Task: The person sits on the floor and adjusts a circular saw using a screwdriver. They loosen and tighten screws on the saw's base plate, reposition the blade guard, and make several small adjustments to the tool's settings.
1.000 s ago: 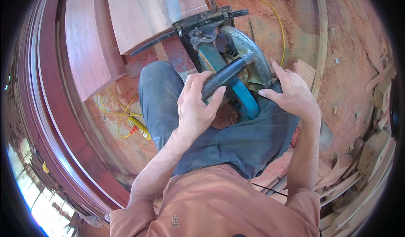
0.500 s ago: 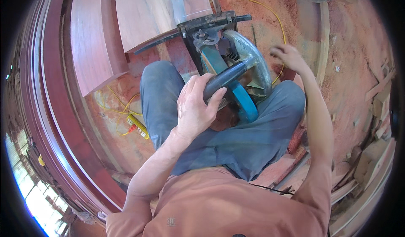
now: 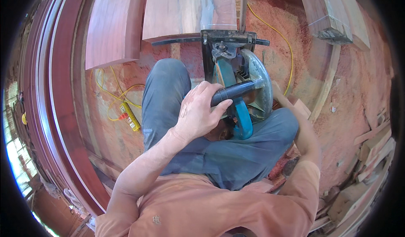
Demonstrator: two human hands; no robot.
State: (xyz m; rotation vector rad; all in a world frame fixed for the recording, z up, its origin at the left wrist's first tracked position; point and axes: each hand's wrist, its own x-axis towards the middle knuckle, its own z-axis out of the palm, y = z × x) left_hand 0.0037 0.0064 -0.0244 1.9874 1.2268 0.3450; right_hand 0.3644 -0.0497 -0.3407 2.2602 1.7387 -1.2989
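Between my bent knees stands a circular saw with a blue body (image 3: 243, 116), a curved grey metal blade guard (image 3: 263, 74) and a black base plate (image 3: 230, 36) at its far end. My left hand (image 3: 199, 109) wraps round the saw's black bar handle (image 3: 237, 91), thumb along its near side. On the far side of my right knee, my right hand (image 3: 277, 94) reaches down beside the guard; its fingers are hidden. The base plate sits at the near end of a thick wooden beam (image 3: 181, 11), which has a pale line across it near that end.
Another thick beam (image 3: 113, 26) lies to the left, beside long dark red boards (image 3: 63, 68). A yellow power strip (image 3: 130, 116) rests on the sawdust-covered floor. A yellow cord (image 3: 284, 38) runs at right, near more beams (image 3: 325, 13). Wood scraps (image 3: 375, 148) pile up at far right.
My right hand has dropped from open air at the right to low beside the saw. The view has shifted, so the beams and saw appear further right and lower. My left hand keeps its grip.
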